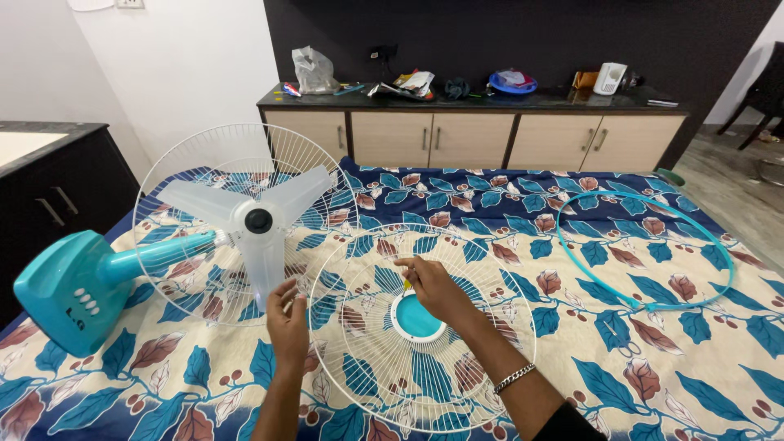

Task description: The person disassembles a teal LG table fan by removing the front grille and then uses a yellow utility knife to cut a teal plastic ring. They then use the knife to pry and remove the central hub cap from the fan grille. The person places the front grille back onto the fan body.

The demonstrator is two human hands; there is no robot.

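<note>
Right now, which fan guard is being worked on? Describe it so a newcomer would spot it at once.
On the floral bedsheet, look right of the teal fan lying on its side. The loose white wire guard lies flat under both hands, with a teal centre disc. Unlike the other guard, no blades sit in it.

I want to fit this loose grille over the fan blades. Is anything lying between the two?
Nothing visible lies between them. The loose grille, held by the left hand and right hand, already overlaps the rim of the rear grille behind the blades.
</note>
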